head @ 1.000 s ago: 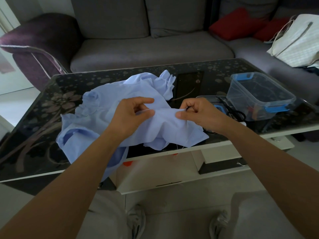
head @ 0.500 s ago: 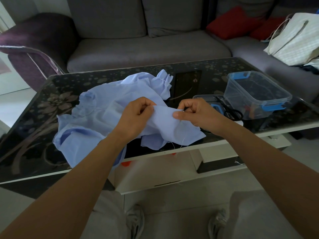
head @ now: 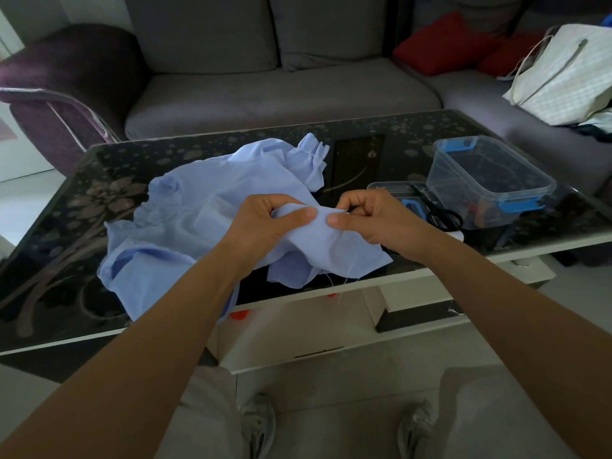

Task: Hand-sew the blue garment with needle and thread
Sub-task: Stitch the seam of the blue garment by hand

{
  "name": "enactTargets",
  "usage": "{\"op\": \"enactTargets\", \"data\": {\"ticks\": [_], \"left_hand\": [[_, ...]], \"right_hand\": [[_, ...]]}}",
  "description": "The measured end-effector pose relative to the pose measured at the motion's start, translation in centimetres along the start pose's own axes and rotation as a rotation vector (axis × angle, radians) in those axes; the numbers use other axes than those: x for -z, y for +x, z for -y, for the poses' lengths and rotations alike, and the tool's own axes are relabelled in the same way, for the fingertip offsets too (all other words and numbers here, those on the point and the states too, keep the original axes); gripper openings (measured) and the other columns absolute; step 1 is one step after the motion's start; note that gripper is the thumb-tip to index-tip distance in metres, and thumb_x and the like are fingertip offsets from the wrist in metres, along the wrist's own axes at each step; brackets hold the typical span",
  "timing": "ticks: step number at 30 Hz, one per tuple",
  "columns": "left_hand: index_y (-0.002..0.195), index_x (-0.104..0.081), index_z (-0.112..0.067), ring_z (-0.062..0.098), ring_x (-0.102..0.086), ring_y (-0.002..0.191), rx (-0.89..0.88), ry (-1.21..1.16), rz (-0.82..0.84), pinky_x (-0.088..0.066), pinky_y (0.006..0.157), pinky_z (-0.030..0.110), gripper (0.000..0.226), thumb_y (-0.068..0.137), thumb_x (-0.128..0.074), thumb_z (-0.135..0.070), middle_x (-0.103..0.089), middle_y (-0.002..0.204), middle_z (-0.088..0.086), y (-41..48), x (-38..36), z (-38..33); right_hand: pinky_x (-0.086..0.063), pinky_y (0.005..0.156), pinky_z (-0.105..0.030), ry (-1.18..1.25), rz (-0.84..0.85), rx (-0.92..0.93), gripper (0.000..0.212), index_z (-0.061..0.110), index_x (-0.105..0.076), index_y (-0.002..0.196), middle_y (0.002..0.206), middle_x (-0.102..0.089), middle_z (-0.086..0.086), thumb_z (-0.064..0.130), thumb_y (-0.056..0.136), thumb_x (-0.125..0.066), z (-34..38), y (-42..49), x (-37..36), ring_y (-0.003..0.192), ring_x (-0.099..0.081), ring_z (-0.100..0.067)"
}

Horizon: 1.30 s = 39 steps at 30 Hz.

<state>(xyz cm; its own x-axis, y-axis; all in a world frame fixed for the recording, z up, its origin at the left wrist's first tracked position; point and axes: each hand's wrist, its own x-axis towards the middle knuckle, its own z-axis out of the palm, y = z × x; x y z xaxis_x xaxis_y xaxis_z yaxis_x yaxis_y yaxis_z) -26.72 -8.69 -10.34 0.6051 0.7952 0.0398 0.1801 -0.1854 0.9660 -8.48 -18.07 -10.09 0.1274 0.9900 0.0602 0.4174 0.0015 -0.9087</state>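
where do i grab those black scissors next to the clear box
Take the black-handled scissors by their handle loops, which lie nearest the person; the blades point away across the dark glass table. Probably come down from the near side with the right hand, since the clear plastic box with blue clips stands close on their right.

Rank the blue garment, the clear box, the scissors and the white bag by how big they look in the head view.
1. blue garment
2. white bag and clear box: about alike; the bag is farther and cropped, so unranked
3. scissors
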Motion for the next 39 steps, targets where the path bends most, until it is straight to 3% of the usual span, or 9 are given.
{"op": "enactTargets", "data": {"ticks": [7,12,16,19,22,26,30,33,39], "left_hand": [[0.104,-0.071,-0.001,0.024,-0.067,0.098,0.007,-0.011,0.089,-0.056,0.087,0.035,0.022,0.091,-0.065,-0.017,-0.071,0.106,0.017,0.1,-0.2,0.0],[0.099,-0.070,0.007,0.018,-0.065,0.089,-0.013,-0.064,0.028,-0.055,0.083,0.029,0.026,0.092,-0.064,-0.018,-0.070,0.104,0.022,0.1,-0.1,0.1],[0.100,-0.068,0.011,0.018,-0.064,0.088,-0.031,-0.062,0.015,-0.055,0.083,0.029,0.029,0.093,-0.063,-0.017,-0.068,0.104,0.024,0.2,-0.2,0.1],[0.100,-0.070,0.006,0.022,-0.065,0.092,-0.023,-0.067,0.002,-0.054,0.091,0.039,0.027,0.093,-0.063,-0.018,-0.070,0.104,0.020,0.2,-0.2,0.2],[0.101,-0.070,0.005,0.026,-0.066,0.096,-0.013,-0.071,-0.006,-0.053,0.093,0.045,0.026,0.093,-0.063,-0.018,-0.071,0.105,0.019,0.3,-0.2,0.2],[0.101,-0.070,0.004,0.037,-0.064,0.104,-0.005,-0.062,0.007,-0.051,0.094,0.049,0.026,0.093,-0.063,-0.019,-0.071,0.104,0.021,0.4,-0.1,0.3],[0.102,-0.070,0.004,0.030,-0.066,0.098,-0.003,-0.045,0.001,-0.053,0.093,0.043,0.027,0.094,-0.062,-0.021,-0.071,0.105,0.019,0.3,-0.1,0.2],[0.103,-0.069,0.006,0.021,-0.065,0.092,-0.005,-0.038,-0.008,-0.054,0.090,0.039,0.029,0.094,-0.061,-0.020,-0.070,0.105,0.019,0.4,-0.3,0.2],[0.103,-0.070,0.003,0.026,-0.066,0.098,0.005,-0.049,-0.008,-0.053,0.093,0.041,0.026,0.094,-0.061,-0.021,-0.071,0.105,0.016,0.5,-0.2,0.4]], "right_hand": [[-0.034,0.045,-0.010,-0.023,-0.004,-0.025,0.004,0.016,-0.064,0.092,0.059,-0.051,0.002,0.020,0.093,-0.062,0.4,-0.2,0.0,0.043,-0.043,-0.001],[-0.033,0.042,-0.015,0.159,-0.171,-0.164,0.028,0.018,-0.055,0.112,0.055,-0.045,0.009,0.001,0.097,-0.039,0.4,0.7,0.0,0.045,-0.038,-0.002],[-0.039,0.052,-0.018,0.113,-0.089,0.007,0.018,0.011,-0.047,0.110,0.065,-0.044,0.002,0.002,0.102,-0.034,0.3,-0.2,0.3,0.055,-0.041,-0.003],[-0.044,0.058,-0.019,-0.035,-0.027,0.095,0.012,0.006,-0.042,0.114,0.074,-0.059,-0.003,0.007,0.104,-0.036,0.3,-0.7,0.3,0.061,-0.052,-0.008],[-0.042,0.052,-0.017,0.010,0.010,0.114,0.004,0.008,-0.048,0.104,0.083,-0.072,-0.012,0.008,0.101,-0.047,0.5,-0.8,0.1,0.052,-0.055,-0.014],[-0.042,0.047,-0.016,-0.060,-0.057,0.163,0.012,0.008,-0.067,0.102,0.067,-0.071,-0.006,0.012,0.097,-0.056,0.4,-0.9,0.2,0.042,-0.048,-0.008],[-0.044,0.058,-0.010,-0.131,-0.080,0.182,0.016,0.017,-0.069,0.106,0.047,-0.058,0.010,0.016,0.096,-0.056,0.2,-1.1,0.3,0.044,-0.051,-0.004],[-0.044,0.058,-0.010,-0.142,-0.064,0.192,0.018,0.020,-0.068,0.107,0.044,-0.054,0.013,0.014,0.098,-0.054,0.3,-1.2,0.3,0.041,-0.048,-0.005],[-0.042,0.052,-0.011,-0.164,-0.061,0.179,0.022,0.026,-0.066,0.108,0.045,-0.051,0.012,0.011,0.099,-0.051,0.2,-1.0,0.3,0.039,-0.045,-0.006]]}}
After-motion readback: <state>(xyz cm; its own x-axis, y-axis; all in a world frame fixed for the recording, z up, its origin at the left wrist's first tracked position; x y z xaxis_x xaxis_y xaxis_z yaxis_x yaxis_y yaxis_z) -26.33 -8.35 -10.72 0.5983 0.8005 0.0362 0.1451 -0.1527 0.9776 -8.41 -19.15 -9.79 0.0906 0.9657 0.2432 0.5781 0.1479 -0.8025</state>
